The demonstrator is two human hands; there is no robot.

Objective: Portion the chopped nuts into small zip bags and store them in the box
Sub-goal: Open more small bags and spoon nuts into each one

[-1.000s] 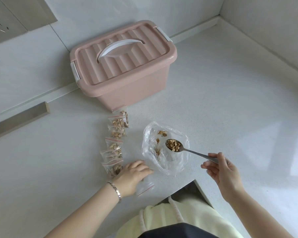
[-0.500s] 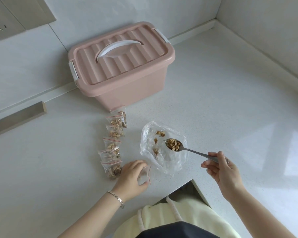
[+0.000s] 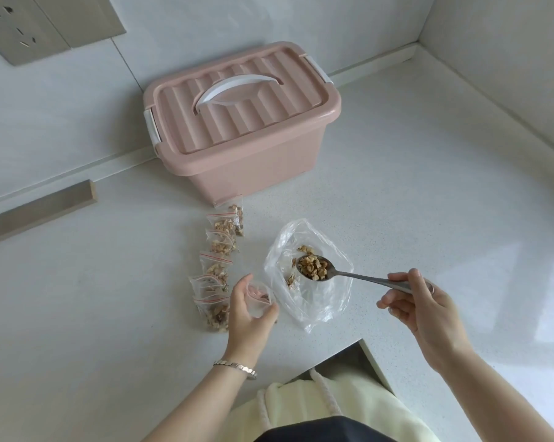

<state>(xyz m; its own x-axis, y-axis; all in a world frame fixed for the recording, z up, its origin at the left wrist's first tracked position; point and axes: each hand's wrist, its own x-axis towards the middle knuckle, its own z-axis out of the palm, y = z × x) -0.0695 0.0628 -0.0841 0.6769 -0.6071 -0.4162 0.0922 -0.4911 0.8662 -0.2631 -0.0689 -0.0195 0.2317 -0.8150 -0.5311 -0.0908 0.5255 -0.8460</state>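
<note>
The left hand had its fingers curled round a small clear zip bag with a red strip, just beside a crumpled clear plastic bag which lay on the white speckled bench. The right hand pinched the handle of a grey metal spoon. Its bowl carried chopped brown nuts over the crumpled bag. A row of filled small zip bags lay further left and reached up to the pink plastic box with a white handle, which had its lid on.
</note>
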